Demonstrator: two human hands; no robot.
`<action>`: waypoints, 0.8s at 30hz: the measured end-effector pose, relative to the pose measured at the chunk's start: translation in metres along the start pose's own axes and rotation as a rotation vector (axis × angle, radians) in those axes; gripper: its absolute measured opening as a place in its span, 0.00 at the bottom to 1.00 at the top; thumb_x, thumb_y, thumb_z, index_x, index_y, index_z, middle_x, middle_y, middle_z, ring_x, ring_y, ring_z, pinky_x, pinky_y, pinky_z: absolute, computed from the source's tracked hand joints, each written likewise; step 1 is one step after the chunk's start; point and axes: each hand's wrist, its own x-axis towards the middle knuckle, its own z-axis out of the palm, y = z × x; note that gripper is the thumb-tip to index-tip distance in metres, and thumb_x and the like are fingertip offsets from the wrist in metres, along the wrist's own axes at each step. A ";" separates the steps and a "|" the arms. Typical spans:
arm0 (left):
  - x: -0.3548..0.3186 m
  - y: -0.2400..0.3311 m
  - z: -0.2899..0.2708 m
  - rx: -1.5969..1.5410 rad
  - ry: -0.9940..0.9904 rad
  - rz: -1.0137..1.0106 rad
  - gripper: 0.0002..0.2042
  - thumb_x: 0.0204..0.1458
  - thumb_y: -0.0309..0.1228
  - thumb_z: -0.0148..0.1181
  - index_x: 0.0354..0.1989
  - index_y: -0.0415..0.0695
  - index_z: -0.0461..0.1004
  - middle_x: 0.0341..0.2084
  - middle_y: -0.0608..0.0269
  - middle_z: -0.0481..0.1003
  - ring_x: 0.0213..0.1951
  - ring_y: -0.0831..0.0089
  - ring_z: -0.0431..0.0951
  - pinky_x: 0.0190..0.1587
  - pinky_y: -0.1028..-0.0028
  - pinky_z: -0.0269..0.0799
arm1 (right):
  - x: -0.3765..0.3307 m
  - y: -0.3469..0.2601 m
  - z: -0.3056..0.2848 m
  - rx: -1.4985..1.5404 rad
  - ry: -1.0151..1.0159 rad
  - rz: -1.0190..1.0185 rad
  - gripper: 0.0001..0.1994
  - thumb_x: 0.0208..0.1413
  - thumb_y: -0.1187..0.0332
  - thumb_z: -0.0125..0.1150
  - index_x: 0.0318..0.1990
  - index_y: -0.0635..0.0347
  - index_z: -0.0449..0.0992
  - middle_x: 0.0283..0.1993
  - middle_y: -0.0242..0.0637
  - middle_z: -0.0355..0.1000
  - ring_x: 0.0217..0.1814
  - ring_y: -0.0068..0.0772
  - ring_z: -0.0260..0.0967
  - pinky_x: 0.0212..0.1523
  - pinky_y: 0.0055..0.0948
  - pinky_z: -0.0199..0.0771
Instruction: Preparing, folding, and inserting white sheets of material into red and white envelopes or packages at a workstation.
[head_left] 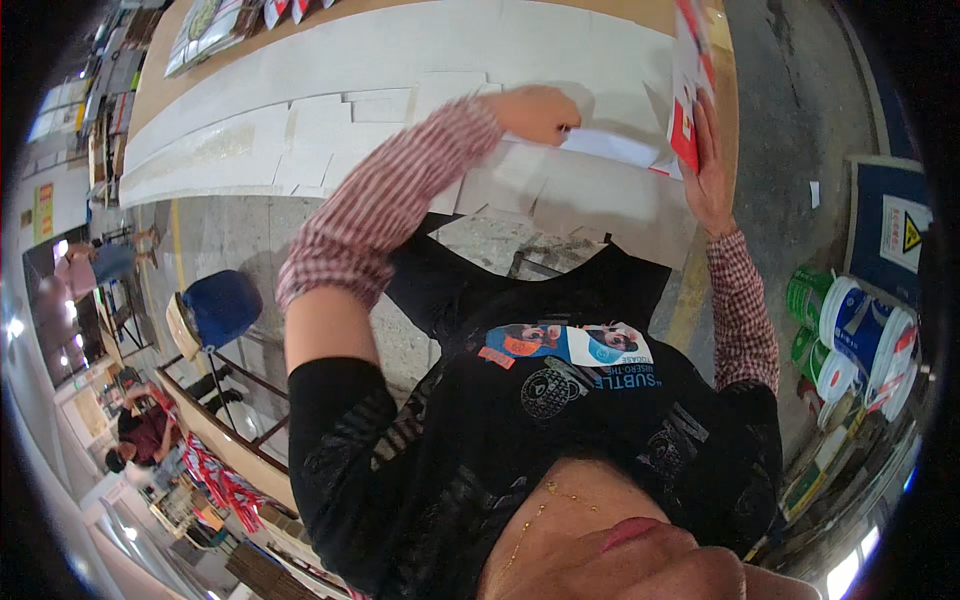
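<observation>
Nearest the viewer, the wearer's black shirt (560, 390) faces the tabletop (729, 110), with a narrow band of grey floor (480, 240) showing between the two. Overlapping pale sheets form a white covering (400, 60) on the tabletop; its near border is uneven, with loose flaps along it. Above this border the left hand (540, 114) is curled, knuckles up; whether its fingers grip anything cannot be told. Just beside it, a white strip (620, 148) with a red end extends toward the right hand. The right hand (708, 165), at the tabletop's right edge, is closed on the lower end of a red-and-white sheet (688, 100), which is raised on its side, its upper part blurred. A broad stretch of white covering separates the left hand from a stack of flat packages (213, 38) at the far left, next to several red-and-white pieces (290, 10). Beyond the right edge runs a lane of floor, bounded by buckets (860, 325) and a blue panel (880, 225). To the left are a blue chair (222, 308) and, farther off, a co-worker (145, 435).
</observation>
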 end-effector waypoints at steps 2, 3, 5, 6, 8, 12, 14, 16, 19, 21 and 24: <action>0.021 -0.043 0.007 -0.199 -0.132 -0.123 0.15 0.42 0.32 0.57 0.40 0.39 0.73 0.30 0.53 0.76 0.36 0.62 0.75 0.39 0.64 0.69 | 0.000 0.005 0.014 -0.233 0.007 -0.130 0.32 0.50 0.62 0.53 0.65 0.47 0.53 0.70 0.41 0.40 0.72 0.43 0.36 0.69 0.44 0.34; 0.025 -0.051 0.006 -0.395 -0.269 -0.214 0.17 0.42 0.34 0.60 0.41 0.39 0.72 0.32 0.57 0.76 0.37 0.66 0.75 0.39 0.65 0.69 | 0.002 0.002 0.022 -0.233 0.011 -0.139 0.32 0.50 0.62 0.53 0.65 0.47 0.53 0.70 0.41 0.40 0.72 0.43 0.36 0.69 0.44 0.34; 0.012 -0.068 0.007 -0.448 -0.157 -0.160 0.18 0.41 0.38 0.62 0.37 0.39 0.74 0.29 0.61 0.76 0.33 0.70 0.74 0.35 0.68 0.69 | 0.003 -0.005 0.036 -0.473 -0.235 -0.147 0.31 0.52 0.58 0.54 0.65 0.46 0.54 0.70 0.41 0.40 0.71 0.46 0.36 0.68 0.48 0.35; 0.003 -0.071 0.002 -0.496 -0.064 -0.109 0.19 0.40 0.42 0.65 0.34 0.39 0.75 0.27 0.64 0.75 0.29 0.74 0.73 0.30 0.71 0.69 | 0.001 -0.005 0.038 -0.455 -0.218 -0.116 0.27 0.53 0.57 0.54 0.61 0.47 0.60 0.68 0.41 0.45 0.70 0.49 0.39 0.66 0.50 0.39; -0.038 -0.075 -0.001 -0.611 0.018 -0.303 0.19 0.40 0.41 0.66 0.35 0.38 0.75 0.26 0.63 0.75 0.27 0.75 0.73 0.29 0.72 0.70 | -0.004 0.009 0.037 -0.396 -0.146 -0.121 0.25 0.52 0.58 0.55 0.58 0.48 0.63 0.65 0.42 0.50 0.67 0.49 0.43 0.64 0.50 0.43; -0.081 -0.055 0.026 -0.855 0.284 -0.513 0.15 0.41 0.33 0.67 0.32 0.34 0.74 0.19 0.62 0.74 0.20 0.79 0.74 0.23 0.81 0.71 | -0.005 0.012 0.033 -0.245 -0.164 -0.067 0.17 0.52 0.60 0.56 0.48 0.56 0.71 0.54 0.42 0.60 0.55 0.43 0.58 0.55 0.41 0.56; -0.083 -0.038 0.047 -0.167 0.580 -0.504 0.14 0.41 0.35 0.64 0.24 0.36 0.71 0.16 0.57 0.73 0.19 0.66 0.74 0.23 0.72 0.71 | 0.007 0.008 0.038 -0.153 -0.370 0.082 0.18 0.51 0.60 0.58 0.46 0.62 0.70 0.52 0.44 0.61 0.52 0.43 0.61 0.52 0.34 0.61; -0.073 -0.010 0.091 0.332 0.706 -0.596 0.09 0.44 0.33 0.58 0.26 0.42 0.68 0.28 0.57 0.75 0.31 0.61 0.75 0.29 0.68 0.70 | 0.029 -0.006 0.055 -0.040 -0.332 -0.044 0.19 0.49 0.62 0.60 0.47 0.62 0.70 0.52 0.44 0.60 0.54 0.44 0.60 0.53 0.35 0.61; -0.079 0.020 0.104 0.555 0.622 -0.367 0.21 0.46 0.34 0.56 0.50 0.42 0.66 0.52 0.54 0.66 0.51 0.62 0.67 0.49 0.66 0.66 | 0.058 -0.029 0.069 0.131 -0.362 -0.195 0.22 0.47 0.61 0.62 0.50 0.58 0.69 0.55 0.44 0.59 0.58 0.45 0.57 0.57 0.37 0.59; -0.102 0.015 0.088 0.605 0.485 -0.306 0.24 0.47 0.33 0.54 0.55 0.45 0.61 0.54 0.55 0.63 0.54 0.61 0.64 0.53 0.64 0.61 | 0.063 -0.025 0.086 -0.023 -0.406 -0.373 0.23 0.46 0.58 0.62 0.51 0.56 0.70 0.58 0.43 0.57 0.59 0.45 0.55 0.58 0.38 0.58; -0.142 0.003 0.073 0.608 0.328 -0.190 0.28 0.50 0.34 0.52 0.62 0.49 0.55 0.57 0.57 0.60 0.58 0.61 0.61 0.59 0.61 0.55 | 0.059 -0.019 0.084 0.011 -0.387 -0.325 0.23 0.47 0.55 0.61 0.50 0.56 0.72 0.58 0.42 0.59 0.58 0.43 0.56 0.58 0.39 0.57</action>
